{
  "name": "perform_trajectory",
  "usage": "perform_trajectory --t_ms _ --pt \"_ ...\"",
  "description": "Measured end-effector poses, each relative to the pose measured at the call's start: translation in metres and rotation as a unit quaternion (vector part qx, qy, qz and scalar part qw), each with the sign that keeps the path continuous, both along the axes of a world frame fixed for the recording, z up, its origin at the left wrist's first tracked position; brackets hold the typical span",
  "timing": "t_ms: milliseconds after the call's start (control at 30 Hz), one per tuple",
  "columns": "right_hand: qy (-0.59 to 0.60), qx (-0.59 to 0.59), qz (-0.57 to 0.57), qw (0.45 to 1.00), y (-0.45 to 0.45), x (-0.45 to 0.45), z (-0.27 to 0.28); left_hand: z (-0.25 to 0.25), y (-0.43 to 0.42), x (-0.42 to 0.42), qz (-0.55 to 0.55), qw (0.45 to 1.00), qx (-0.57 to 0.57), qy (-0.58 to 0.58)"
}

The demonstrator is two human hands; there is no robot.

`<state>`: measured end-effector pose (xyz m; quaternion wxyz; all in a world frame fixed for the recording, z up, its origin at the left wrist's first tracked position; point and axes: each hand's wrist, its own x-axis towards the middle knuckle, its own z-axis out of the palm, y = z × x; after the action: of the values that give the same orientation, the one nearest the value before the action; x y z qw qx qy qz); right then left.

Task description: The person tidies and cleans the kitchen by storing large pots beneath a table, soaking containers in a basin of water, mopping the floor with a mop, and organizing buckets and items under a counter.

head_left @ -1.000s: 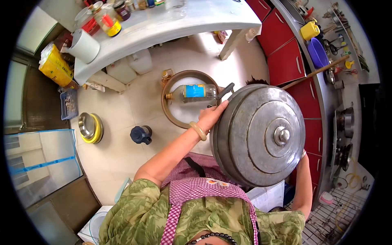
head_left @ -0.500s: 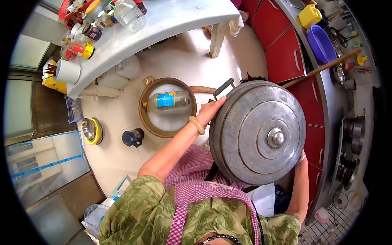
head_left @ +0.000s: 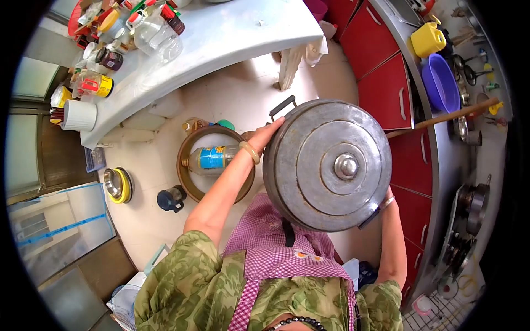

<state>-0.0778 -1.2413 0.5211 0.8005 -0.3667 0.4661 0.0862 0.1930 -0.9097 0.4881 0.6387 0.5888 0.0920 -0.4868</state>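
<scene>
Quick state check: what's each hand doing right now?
Left hand: holding the large grey metal lidded pot by its side, fingers partly hidden.
Right hand: holding the pot's opposite side, mostly hidden; exact finger grip can't be told.

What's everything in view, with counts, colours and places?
Lidded pot: one, grey, centre
Basin: one, brown, floor
Bottle: one, clear, in basin
Jug: one, dark blue, floor
Bowls: several, silver and yellow, floor
Table: one, white, upper left
Bottles and jars: many, mixed colours, table
Cabinets: several, red, right
Tub: one, purple, counter
Container: one, yellow, counter
Pole: one, brown, right
Pans: several, dark, right
Apron: one, pink checked, lower middle
Left hand: one, bare, pot's left side
Right hand: one, bare, pot's right side
</scene>
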Motion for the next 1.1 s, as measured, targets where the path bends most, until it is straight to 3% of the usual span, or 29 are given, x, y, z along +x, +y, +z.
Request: perform_trajectory --t_ms 167,233,600,733,867,967,1100 --pt "0.008 0.01 0.037 0.999 -0.001 0.071 -0.028 -0.062 0.01 0.054 0.028 0.998 -0.024 0.055" --pt "-0.007 0.021 0.102 0.995 -0.008 0.096 -0.046 -0.077 0.013 0.073 0.045 0.994 -0.043 0.092" --pt "0.058 0.052 0.122 0.989 -0.025 0.224 -0.166 -0.142 0.011 0.155 0.128 0.976 -0.065 0.163" --pt "0.079 0.083 0.14 0.983 -0.042 0.261 -0.224 -0.179 0.008 0.179 0.16 0.973 -0.024 0.167" --pt "0.107 0.032 0.205 0.972 -0.054 0.283 -0.299 -0.233 0.021 0.205 0.183 0.961 -0.012 0.207" --pt "0.132 0.02 0.217 0.967 -0.062 0.295 -0.393 -0.258 0.031 0.22 0.206 0.951 0.022 0.23" --pt "0.108 0.016 0.253 0.961 -0.045 0.333 -0.378 -0.318 0.056 0.228 0.223 0.967 0.081 0.091"
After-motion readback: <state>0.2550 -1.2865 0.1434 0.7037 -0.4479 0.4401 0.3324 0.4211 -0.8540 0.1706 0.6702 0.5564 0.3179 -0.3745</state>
